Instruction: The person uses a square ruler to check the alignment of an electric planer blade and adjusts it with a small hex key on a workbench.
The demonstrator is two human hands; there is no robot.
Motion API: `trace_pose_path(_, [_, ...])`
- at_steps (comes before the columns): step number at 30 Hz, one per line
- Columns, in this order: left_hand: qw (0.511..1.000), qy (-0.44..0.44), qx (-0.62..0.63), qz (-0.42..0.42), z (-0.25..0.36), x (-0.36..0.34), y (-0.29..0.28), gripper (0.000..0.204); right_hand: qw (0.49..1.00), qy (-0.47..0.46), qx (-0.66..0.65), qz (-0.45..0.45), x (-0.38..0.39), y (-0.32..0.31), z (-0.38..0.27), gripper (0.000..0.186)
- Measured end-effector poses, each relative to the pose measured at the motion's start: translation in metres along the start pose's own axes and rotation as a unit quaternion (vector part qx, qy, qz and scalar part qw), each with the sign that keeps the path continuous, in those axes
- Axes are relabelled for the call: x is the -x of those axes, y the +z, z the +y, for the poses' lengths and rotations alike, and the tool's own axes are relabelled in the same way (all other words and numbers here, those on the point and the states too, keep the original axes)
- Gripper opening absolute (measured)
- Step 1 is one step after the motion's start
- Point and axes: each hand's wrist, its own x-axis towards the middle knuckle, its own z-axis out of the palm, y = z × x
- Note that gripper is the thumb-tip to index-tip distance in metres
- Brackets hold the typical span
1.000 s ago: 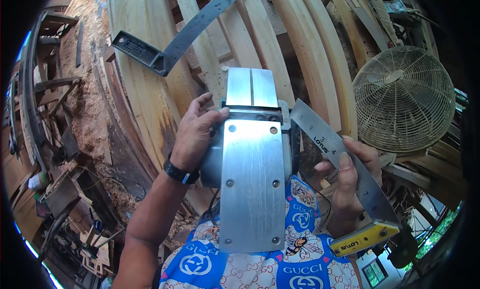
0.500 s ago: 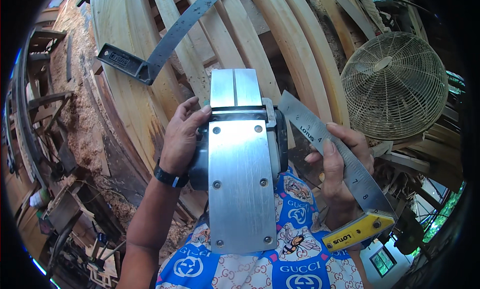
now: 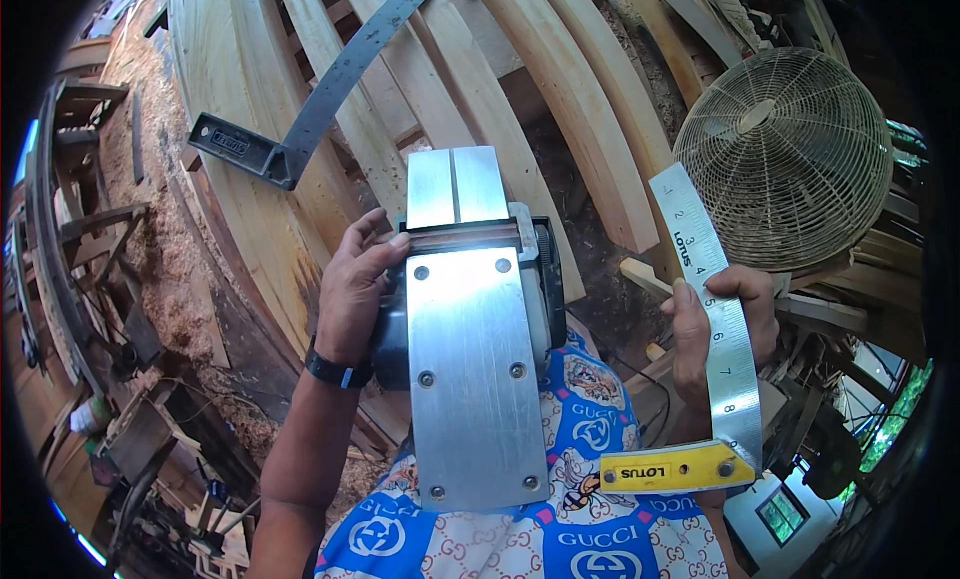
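Observation:
An electric hand planer [image 3: 475, 379] rests upside down on my lap, its shiny metal sole facing up. Across its slot lies the dark cutter drum [image 3: 462, 240], between the long rear plate and the short grooved front plate. My left hand [image 3: 348, 304] grips the planer's left side, thumb by the slot's end. In my right hand [image 3: 691, 339] is a try square [image 3: 733, 369] with a ruled steel blade and yellow handle. Thumb and fingers pinch the blade midway, off to the right of the planer. The blade points up and away; the handle hangs low, over my patterned shorts.
Several long curved planks [image 3: 590, 109] lie ahead, and a second try square [image 3: 240, 149] with a black handle rests on them. A round caged fan [image 3: 785, 159] stands at the right. Sawdust [image 3: 165, 249] and wooden frames [image 3: 100, 209] fill the left side.
My right hand has moved the yellow-handled square to the right, away from the planer, and turned its blade more upright. My left hand keeps its place on the planer.

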Motion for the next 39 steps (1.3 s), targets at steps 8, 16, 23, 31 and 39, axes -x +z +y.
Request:
trace_pose_path(8, [1.0, -0.003, -0.029, 0.009, 0.003, 0.001, 0.001, 0.076, 1.0, 0.019, -0.012, 0.005, 0.007, 0.003, -0.001, 0.019])
trace_pose_path(16, [0.998, 0.034, -0.043, 0.002, 0.003, -0.002, 0.006, 0.075, 0.999, -0.027, -0.007, 0.015, 0.004, 0.009, -0.012, 0.021])
trace_pose_path(23, [0.997, 0.021, -0.077, -0.013, 0.008, -0.003, 0.007, 0.072, 0.998, 0.021, -0.035, -0.041, 0.004, 0.016, -0.018, 0.017])
trace_pose_path(31, [0.997, 0.013, -0.082, -0.006, 0.006, -0.008, 0.003, 0.074, 0.994, 0.019, -0.1, -0.037, 0.0, 0.017, -0.029, 0.021])
trace_pose_path(39, [0.997, 0.016, -0.068, -0.034, 0.005, -0.01, -0.001, 0.078, 0.989, -0.051, -0.135, -0.042, 0.001, 0.039, -0.035, 0.018])
